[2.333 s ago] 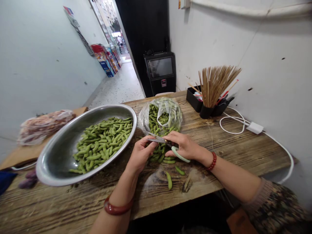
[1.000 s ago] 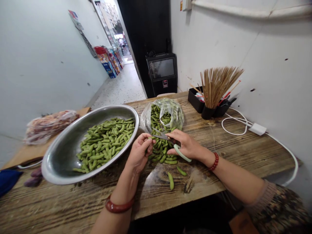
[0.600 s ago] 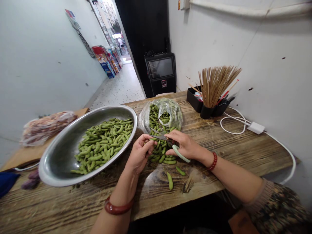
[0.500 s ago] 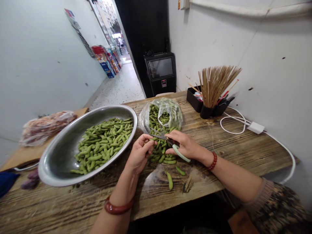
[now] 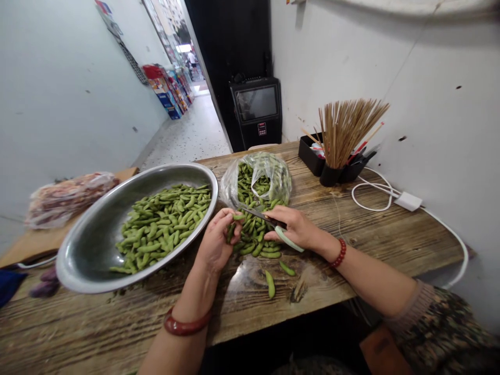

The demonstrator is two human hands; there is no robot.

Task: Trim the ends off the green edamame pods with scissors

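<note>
My left hand [image 5: 219, 239] pinches an edamame pod [image 5: 238, 216] between thumb and fingers, and more green shows within its curled fingers. Wrapped around a pair of scissors [image 5: 284, 232] with pale green handles, my right hand [image 5: 295, 228] points the blades left toward that pod. Under and behind the scissors lies a pile of edamame pods [image 5: 255, 245], spilling from a clear plastic bag [image 5: 282, 179]. Two loose pods [image 5: 270, 284] rest nearer the table's front edge. To the left, a wide metal basin [image 5: 84, 255] stands tilted, with many pods inside.
On the wooden table [image 5: 375, 239], a black holder [image 5: 310, 156] with thin wooden sticks [image 5: 347, 135] stands at the back right. A white cable and adapter [image 5: 408, 201] lie beside it. A bagged pinkish bundle [image 5: 72, 198] sits on a board at far left.
My left hand has drawn slightly left from the scissors, its pod showing more clearly. My right hand keeps its hold, the blades looking closer together. The whole view has shifted slightly.
</note>
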